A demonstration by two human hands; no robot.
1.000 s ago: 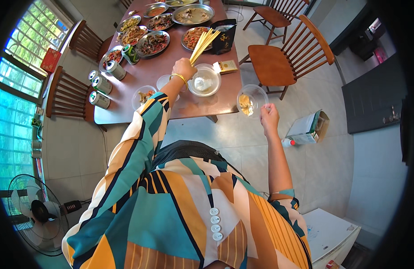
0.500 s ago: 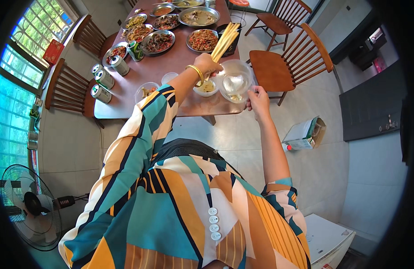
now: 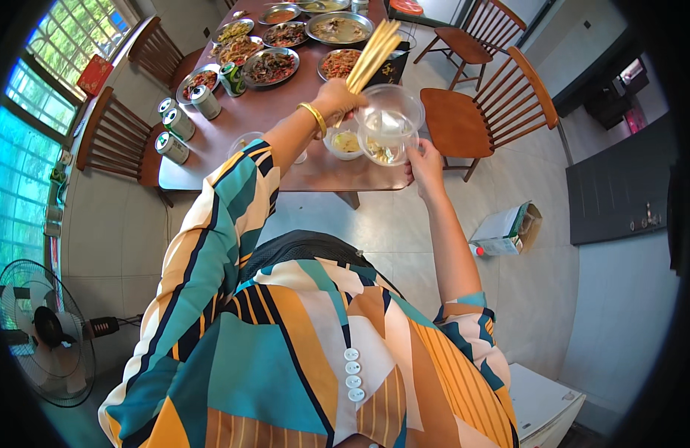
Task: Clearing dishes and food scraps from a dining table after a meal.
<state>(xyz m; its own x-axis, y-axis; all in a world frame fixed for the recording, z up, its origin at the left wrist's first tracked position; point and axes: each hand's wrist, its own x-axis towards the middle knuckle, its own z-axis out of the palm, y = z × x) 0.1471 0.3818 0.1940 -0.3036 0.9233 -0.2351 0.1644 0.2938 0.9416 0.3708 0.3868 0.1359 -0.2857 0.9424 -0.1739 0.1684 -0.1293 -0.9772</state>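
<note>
Head view: gripping yellow chopsticks [image 3: 376,54] in the left hand [image 3: 337,103], curled tight round them, pointing them lengthwise away and rightward. Pinching the lower clear container [image 3: 398,157] by its right edge with the right hand [image 3: 427,167]. Look, overlapping its far side: the upper clear container [image 3: 395,97], just right of the left hand; touching or apart, cannot tell! Left of both, on the table [image 3: 315,179]: a pale bowl [image 3: 344,156].

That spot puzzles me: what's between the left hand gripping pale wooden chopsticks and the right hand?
Overlapping clear, round plastic bowls show there in the head view.
</note>
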